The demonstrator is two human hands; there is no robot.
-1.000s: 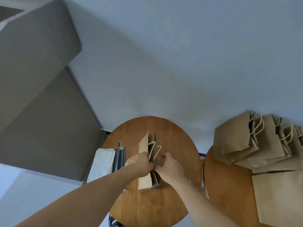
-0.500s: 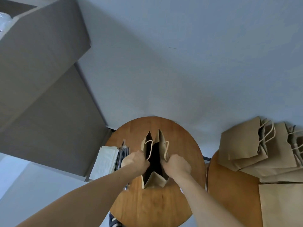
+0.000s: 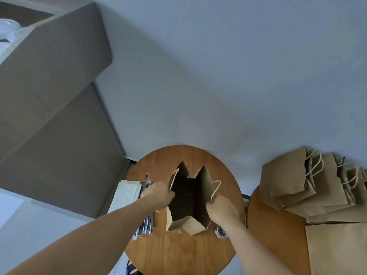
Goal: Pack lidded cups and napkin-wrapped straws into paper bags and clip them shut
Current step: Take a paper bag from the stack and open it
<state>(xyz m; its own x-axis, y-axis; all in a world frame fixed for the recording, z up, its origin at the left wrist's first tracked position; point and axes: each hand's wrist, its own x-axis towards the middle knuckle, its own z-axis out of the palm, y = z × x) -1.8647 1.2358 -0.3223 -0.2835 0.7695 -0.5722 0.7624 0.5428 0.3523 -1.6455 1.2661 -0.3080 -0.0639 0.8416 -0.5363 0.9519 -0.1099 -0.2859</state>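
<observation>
- The paper bag (image 3: 204,187) stands on the round table (image 3: 178,253) at lower centre of the frame. Its mouth faces up and its long axis runs away from the person.
- The left hand (image 3: 158,193) pinches the bag's left rim and the right hand (image 3: 222,207) grips the right rim, with the mouth between them.
- The cups (image 3: 8,29), seemingly the clear shapes in the cardboard box (image 3: 59,56) at upper left, lie on the left hand's side.
- The straws (image 3: 146,225) lie just beside the left hand.
- The mouth gapes wider than half a second ago, and a second ago the bag was nearly flat.
</observation>
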